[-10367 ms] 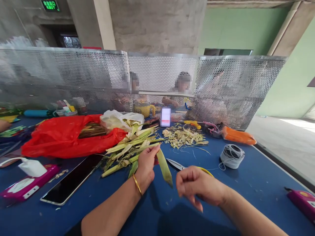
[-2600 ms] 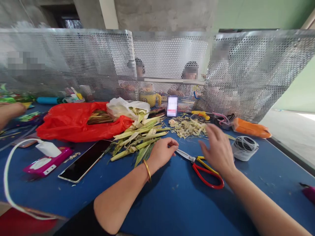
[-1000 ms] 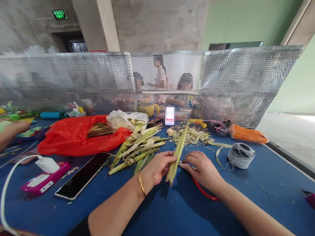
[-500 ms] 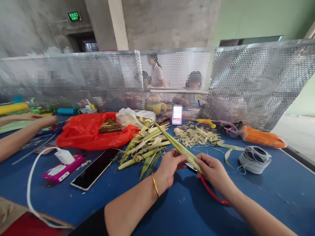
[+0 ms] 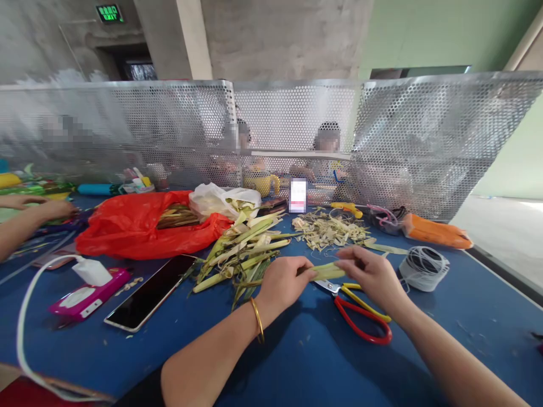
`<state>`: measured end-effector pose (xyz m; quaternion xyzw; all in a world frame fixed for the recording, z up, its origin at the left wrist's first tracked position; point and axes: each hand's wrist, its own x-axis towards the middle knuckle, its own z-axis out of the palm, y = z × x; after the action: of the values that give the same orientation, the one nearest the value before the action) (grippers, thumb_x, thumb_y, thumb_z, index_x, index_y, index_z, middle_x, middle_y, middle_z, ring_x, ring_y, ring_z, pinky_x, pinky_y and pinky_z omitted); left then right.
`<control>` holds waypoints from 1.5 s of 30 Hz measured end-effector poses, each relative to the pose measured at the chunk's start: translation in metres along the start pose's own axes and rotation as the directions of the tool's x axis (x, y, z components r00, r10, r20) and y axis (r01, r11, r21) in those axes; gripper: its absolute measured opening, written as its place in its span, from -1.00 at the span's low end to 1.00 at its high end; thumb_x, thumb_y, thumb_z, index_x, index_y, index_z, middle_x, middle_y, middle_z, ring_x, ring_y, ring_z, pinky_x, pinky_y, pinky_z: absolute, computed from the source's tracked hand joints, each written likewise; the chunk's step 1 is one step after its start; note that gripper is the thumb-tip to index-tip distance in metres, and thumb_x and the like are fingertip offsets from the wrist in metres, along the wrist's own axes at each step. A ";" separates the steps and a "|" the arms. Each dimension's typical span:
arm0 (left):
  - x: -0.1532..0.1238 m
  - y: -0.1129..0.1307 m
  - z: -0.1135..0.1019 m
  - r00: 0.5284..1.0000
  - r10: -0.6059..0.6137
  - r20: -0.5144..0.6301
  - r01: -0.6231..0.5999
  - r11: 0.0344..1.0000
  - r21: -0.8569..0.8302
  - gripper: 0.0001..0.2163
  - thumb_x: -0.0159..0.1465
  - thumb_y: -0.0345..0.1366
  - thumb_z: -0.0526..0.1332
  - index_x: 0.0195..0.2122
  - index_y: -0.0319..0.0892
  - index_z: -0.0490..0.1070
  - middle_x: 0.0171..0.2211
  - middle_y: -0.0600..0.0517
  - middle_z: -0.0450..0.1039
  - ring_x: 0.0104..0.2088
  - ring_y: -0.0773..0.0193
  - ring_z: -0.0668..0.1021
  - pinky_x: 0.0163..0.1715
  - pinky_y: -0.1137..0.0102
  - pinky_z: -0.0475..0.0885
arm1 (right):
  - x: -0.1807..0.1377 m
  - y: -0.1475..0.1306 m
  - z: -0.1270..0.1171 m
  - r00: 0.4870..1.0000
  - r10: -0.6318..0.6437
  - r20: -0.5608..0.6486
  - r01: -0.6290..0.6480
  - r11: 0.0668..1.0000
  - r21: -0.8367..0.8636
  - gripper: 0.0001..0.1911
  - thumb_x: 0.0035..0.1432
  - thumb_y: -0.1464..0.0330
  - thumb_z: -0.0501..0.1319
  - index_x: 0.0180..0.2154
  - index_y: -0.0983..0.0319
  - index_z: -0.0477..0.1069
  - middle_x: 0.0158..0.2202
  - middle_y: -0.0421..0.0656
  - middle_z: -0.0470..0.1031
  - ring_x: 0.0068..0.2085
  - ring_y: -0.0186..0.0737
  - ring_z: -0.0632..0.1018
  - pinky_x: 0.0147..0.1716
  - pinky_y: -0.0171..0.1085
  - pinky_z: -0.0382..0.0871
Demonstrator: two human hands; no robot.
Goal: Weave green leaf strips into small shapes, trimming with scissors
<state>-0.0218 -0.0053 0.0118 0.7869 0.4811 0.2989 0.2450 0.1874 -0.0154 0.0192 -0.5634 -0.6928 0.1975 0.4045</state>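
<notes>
Head view, grip: pinched closed by left hand (image 5: 285, 285) and right hand (image 5: 375, 274), one at each end of flat yellow-green plant strip (image 5: 330, 272).
Strip position: between both hands, above blue table (image 5: 280, 367), long axis left to right, equally near each.
Strip look: pale, smooth, ends finger-covered.
Scissors: steel scissors with red and yellow handles (image 5: 336, 289), just under strip, blades partly hidden.
Beyond: tangled green-tan husk pile (image 5: 250, 249) left, pale scraps (image 5: 331, 232) ahead.

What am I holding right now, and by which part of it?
A flat, yellow-green strip of plant leaf. Your left hand pinches its left end; your right hand is at its right end, its exact grip partly hidden.
</notes>
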 end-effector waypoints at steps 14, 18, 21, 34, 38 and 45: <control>-0.003 0.003 0.009 0.987 0.047 -0.152 -0.006 0.966 0.258 -0.77 0.32 -0.26 0.06 -0.40 -0.13 0.46 -0.37 0.00 0.49 -0.32 0.27 0.49 -0.37 0.44 0.22 | -0.015 -0.010 0.032 0.907 0.386 0.169 -0.396 0.644 0.655 -0.61 -0.16 0.13 0.41 -0.45 0.27 0.37 -0.62 -0.28 0.38 -0.59 -0.37 0.36 -0.60 -0.36 0.25; 0.000 0.001 0.007 0.988 0.000 -0.154 0.040 0.966 0.254 -0.72 0.33 -0.21 0.04 -0.44 -0.14 0.45 -0.40 0.00 0.50 -0.36 0.28 0.50 -0.41 0.44 0.20 | -0.015 -0.010 0.031 0.939 0.318 0.128 -0.326 0.710 0.624 -0.65 -0.13 0.17 0.39 -0.39 0.27 0.40 -0.59 -0.26 0.42 -0.54 -0.34 0.40 -0.53 -0.35 0.27; 0.001 -0.002 0.005 0.985 -0.012 -0.171 0.045 0.981 0.191 -0.73 0.33 -0.20 0.04 -0.38 -0.12 0.49 -0.35 0.00 0.55 -0.34 0.26 0.53 -0.40 0.44 0.22 | -0.014 -0.010 0.030 0.959 0.274 0.068 -0.260 0.769 0.584 -0.64 -0.10 0.15 0.38 -0.34 0.26 0.42 -0.56 -0.28 0.42 -0.51 -0.33 0.42 -0.50 -0.35 0.29; 0.001 -0.003 -0.001 0.972 0.011 -0.233 0.029 0.985 0.171 -0.79 0.34 -0.20 0.03 -0.27 -0.08 0.45 -0.41 0.04 0.55 -0.37 0.25 0.54 -0.40 0.44 0.24 | -0.015 -0.017 0.026 0.958 0.279 -0.065 -0.189 0.787 0.587 -0.59 -0.12 0.12 0.39 -0.26 0.22 0.41 -0.44 -0.22 0.50 -0.43 -0.25 0.54 -0.48 -0.34 0.41; -0.003 0.001 0.008 0.943 0.134 -0.305 -0.050 0.963 0.266 -0.78 0.36 -0.22 0.00 -0.24 -0.11 0.43 -0.39 0.03 0.55 -0.36 0.28 0.55 -0.36 0.45 0.27 | -0.022 -0.023 0.035 0.889 0.385 0.248 -0.437 0.551 0.711 -0.58 -0.08 0.07 0.37 -0.29 0.25 0.44 -0.34 -0.14 0.49 -0.40 -0.27 0.55 -0.56 -0.38 0.42; -0.009 0.006 0.019 0.940 0.242 -0.242 -0.195 0.960 0.201 -0.79 0.31 -0.17 0.11 -0.14 -0.11 0.45 -0.37 0.04 0.56 -0.36 0.28 0.55 -0.37 0.45 0.28 | -0.021 -0.020 0.037 0.898 0.402 0.177 -0.394 0.558 0.730 -0.64 -0.18 0.18 0.45 -0.44 0.34 0.52 -0.53 -0.14 0.51 -0.52 -0.37 0.46 -0.59 -0.43 0.31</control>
<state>-0.0081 -0.0180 -0.0003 0.8071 0.4429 0.3832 0.0744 0.1469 -0.0347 0.0051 -0.4875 -0.4012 0.5485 0.5482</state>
